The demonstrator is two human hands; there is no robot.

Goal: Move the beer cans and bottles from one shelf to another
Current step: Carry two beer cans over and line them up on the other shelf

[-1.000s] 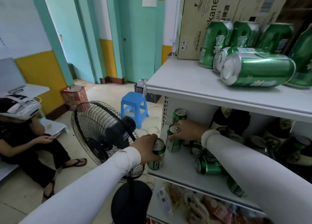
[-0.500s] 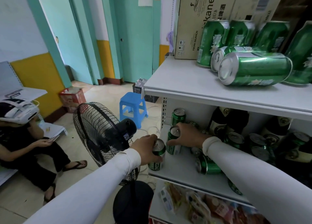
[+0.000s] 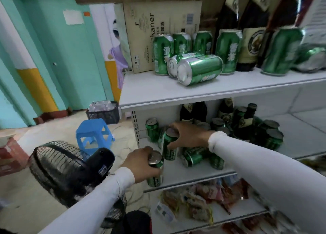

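Green cans, one gripped in each hand: left hand (image 3: pixel 141 165) wraps the front can (image 3: pixel 156 170), right hand (image 3: pixel 190 136) clutches another can (image 3: pixel 170 145), probably for lifting onto the upper shelf (image 3: pixel 151 90).

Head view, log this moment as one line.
left hand: grips upright green beer can | right hand: grips second green can | both on white middle shelf

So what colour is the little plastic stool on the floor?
Bright blue; the stool shows clearly in the head view, beside the shelf unit.
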